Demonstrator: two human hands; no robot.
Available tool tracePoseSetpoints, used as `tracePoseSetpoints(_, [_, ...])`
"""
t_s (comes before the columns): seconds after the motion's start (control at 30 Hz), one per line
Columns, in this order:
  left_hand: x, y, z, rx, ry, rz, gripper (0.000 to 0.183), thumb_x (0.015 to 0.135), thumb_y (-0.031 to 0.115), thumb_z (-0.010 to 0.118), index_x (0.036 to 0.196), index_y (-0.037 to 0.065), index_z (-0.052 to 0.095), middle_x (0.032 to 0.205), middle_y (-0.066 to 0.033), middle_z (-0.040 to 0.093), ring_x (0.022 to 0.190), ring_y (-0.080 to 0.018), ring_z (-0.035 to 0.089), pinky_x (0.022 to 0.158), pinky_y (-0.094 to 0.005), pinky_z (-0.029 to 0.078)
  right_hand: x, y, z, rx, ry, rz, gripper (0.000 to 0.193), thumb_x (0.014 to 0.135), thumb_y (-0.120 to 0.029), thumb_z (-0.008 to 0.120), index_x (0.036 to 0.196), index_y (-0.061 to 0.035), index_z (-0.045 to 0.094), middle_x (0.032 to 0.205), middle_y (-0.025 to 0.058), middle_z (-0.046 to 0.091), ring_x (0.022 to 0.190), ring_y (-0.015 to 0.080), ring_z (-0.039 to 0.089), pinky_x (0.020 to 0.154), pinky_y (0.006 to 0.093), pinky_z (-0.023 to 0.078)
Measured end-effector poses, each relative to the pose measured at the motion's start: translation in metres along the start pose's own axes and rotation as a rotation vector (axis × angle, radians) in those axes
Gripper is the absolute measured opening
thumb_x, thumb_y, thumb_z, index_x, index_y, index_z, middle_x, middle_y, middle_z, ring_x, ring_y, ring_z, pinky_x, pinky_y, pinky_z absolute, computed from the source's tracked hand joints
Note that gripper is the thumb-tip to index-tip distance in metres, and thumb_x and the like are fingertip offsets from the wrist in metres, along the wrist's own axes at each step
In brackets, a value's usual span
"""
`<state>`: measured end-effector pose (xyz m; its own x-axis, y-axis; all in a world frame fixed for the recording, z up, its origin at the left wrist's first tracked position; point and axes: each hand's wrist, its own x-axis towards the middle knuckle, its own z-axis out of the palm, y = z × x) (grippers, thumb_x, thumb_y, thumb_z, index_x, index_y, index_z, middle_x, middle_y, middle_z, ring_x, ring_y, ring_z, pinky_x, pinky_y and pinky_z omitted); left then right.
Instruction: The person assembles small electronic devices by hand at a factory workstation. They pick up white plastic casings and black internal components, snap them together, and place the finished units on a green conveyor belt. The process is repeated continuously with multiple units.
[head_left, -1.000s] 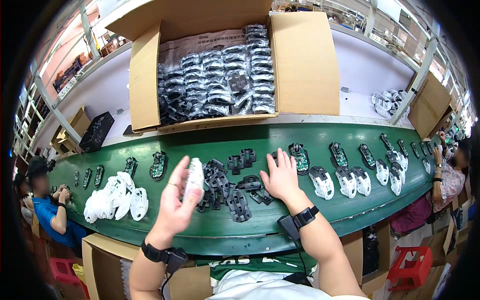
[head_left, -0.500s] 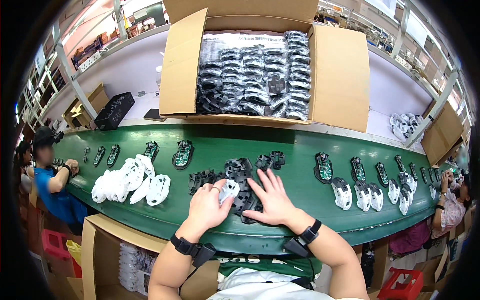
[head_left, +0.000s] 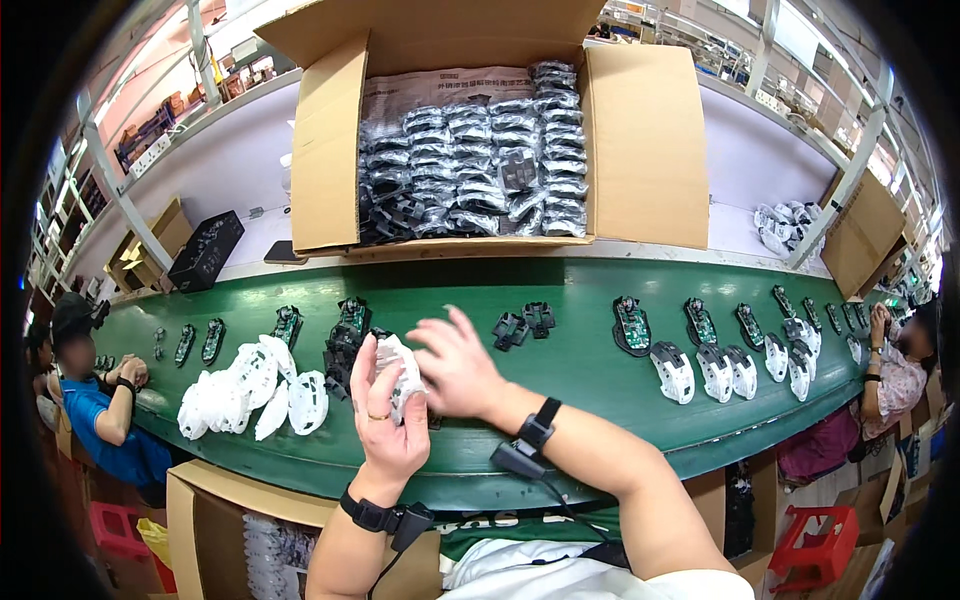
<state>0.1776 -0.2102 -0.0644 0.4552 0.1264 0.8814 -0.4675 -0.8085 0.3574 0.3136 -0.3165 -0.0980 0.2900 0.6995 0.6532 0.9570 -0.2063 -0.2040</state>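
My left hand (head_left: 388, 432) is closed around a white computer mouse shell (head_left: 408, 380), held tilted up above the green work surface. Close against the shell's right side is my right hand (head_left: 452, 365), its fingers apart and bent; whether it touches the shell I cannot tell. Black plastic mouse parts (head_left: 343, 352) lie bunched beyond my left fingers, partly hidden by them. Two more black pieces (head_left: 525, 323) rest past my right hand. To the left sits a heap of white mouse shells (head_left: 222, 400).
A carton (head_left: 648, 150) of bagged parts stands open behind the green conveyor belt (head_left: 580, 440). Circuit-board mouse bases (head_left: 631, 325) and white-and-black shells (head_left: 673, 372) line the right. A black bin (head_left: 207, 250) is at far left. People sit at both ends.
The black parts from the middle now lie bunched farther left. My left hand has raised the white shell, and my right hand has come off the black parts toward it. The view has shifted slightly.
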Motion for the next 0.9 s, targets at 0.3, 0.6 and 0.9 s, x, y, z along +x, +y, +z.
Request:
tracePoseSetpoints(0.3, [-0.018,0.016,0.028,-0.310,-0.312,-0.265,0.017,0.097,0.014,0.065,0.091,-0.002,0.066,0.135,-0.0357,0.057,0.117,-0.0449,0.064,0.098,-0.0444,0.052,-0.073,0.058,-0.054,-0.159,-0.132,0.372,0.051,0.089,-0.036,0.072,0.126,-0.0023,0.065,0.140,0.0235,0.059,0.138,0.0433,0.048,0.118,0.0534,0.036])
tracePoseSetpoints(0.6, [-0.014,0.007,0.022,-0.235,-0.201,-0.268,0.021,0.103,0.015,0.058,0.100,-0.004,0.065,0.144,-0.0333,0.049,0.130,-0.0437,0.056,0.109,-0.0468,0.045,-0.061,0.004,-0.022,0.293,-0.030,0.170,0.026,0.101,-0.022,0.062,0.116,-0.0018,0.067,0.132,0.0209,0.064,0.130,0.0406,0.056,0.111,0.0465,0.044])
tracePoseSetpoints(0.9, [-0.016,-0.012,0.016,-0.525,-0.014,-0.538,0.018,0.107,0.010,0.052,0.115,-0.005,0.058,0.139,-0.0240,0.060,0.122,-0.0240,0.061,0.104,-0.0348,0.048,-0.061,0.067,-0.069,0.479,0.413,0.940,0.034,0.107,-0.028,0.054,0.109,0.0017,0.069,0.087,0.0126,0.074,0.081,0.0250,0.072,0.075,0.0355,0.056])
